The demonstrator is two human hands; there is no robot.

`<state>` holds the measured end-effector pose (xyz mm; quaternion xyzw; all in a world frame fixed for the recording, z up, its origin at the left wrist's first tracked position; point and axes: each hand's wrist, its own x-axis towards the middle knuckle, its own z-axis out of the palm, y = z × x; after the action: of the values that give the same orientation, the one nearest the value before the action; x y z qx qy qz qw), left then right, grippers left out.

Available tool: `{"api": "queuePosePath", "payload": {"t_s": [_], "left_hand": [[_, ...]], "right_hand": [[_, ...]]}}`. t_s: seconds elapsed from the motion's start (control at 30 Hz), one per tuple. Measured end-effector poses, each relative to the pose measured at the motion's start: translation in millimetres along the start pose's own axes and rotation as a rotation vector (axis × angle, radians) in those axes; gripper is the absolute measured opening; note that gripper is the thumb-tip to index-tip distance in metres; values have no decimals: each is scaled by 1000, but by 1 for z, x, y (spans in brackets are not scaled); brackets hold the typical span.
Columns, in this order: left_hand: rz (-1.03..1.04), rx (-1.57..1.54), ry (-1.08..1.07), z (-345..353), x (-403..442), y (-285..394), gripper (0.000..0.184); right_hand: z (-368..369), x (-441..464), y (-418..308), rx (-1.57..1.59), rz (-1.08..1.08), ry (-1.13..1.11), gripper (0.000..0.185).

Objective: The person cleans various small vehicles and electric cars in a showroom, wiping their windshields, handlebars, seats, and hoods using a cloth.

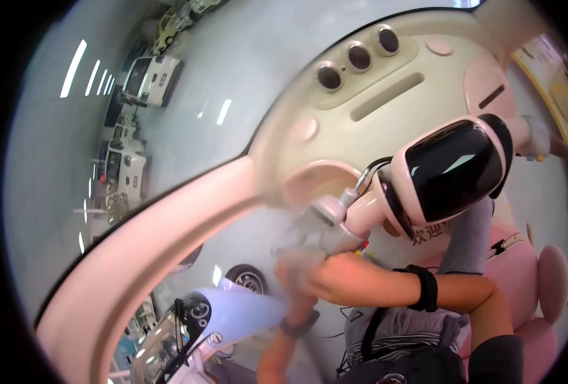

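Observation:
My right hand [319, 269] is blurred by motion beside the lower end of a pink jointed mount [364, 214]. A black band is around that arm's wrist. My left hand [292, 281] is smeared too, close against my right hand, with a dark band [300, 323] at its wrist. Fingers and anything between them cannot be made out. Above my right forearm is a rounded pink unit with a glossy black face [454, 169], joined to the mount. A grey metallic part [341, 242] lies just above the hands, partly hidden by them.
A cream and pink dashboard-like panel [386, 96] with three dark round openings spans the top. A curved pink frame [169, 256] crosses the left. A pale blue vehicle [233, 313] stands lower left, a pink seat [521, 275] at right, and small vehicles [149, 80] farther off.

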<state>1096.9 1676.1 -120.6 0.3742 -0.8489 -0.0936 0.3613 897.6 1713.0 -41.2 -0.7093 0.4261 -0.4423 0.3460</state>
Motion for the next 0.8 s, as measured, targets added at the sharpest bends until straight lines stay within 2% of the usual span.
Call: {"api": "queuePosePath", "payload": {"t_s": [0.07, 0.17, 0.27, 0.33, 0.4, 0.5, 0.57, 0.67, 0.7, 0.73, 0.8], "left_hand": [[-10, 75, -3, -10, -6, 7, 45], [-33, 17, 140, -8, -4, 27, 45], [-132, -61, 103, -2, -5, 19, 64], [6, 9, 169, 0, -5, 23, 66], [-12, 40, 206, 0, -6, 38, 61], [162, 62, 289, 6, -5, 52, 45], [207, 124, 198, -8, 10, 86, 42], [242, 198, 241, -14, 27, 113, 42], [270, 218, 275, -16, 36, 116, 43], [363, 258, 359, -15, 50, 117, 43], [436, 236, 386, -25, 74, 137, 43]], "right_hand": [[5, -5, -1, 41, -8, 45, 24], [13, -15, 0, -76, -11, 41, 24], [18, -18, 8, -21, -136, 186, 27], [20, -27, 16, -22, -191, 186, 25], [23, -34, 14, -2, -229, 237, 25], [9, -48, -5, 58, -100, 164, 25], [-8, -56, -9, 135, 12, 114, 21], [-27, -70, -13, 23, -77, 248, 24], [-34, -74, -13, -148, -181, 301, 31], [-42, -75, -18, -140, -152, 298, 33], [-61, -71, -37, -126, -107, 300, 37]]}}
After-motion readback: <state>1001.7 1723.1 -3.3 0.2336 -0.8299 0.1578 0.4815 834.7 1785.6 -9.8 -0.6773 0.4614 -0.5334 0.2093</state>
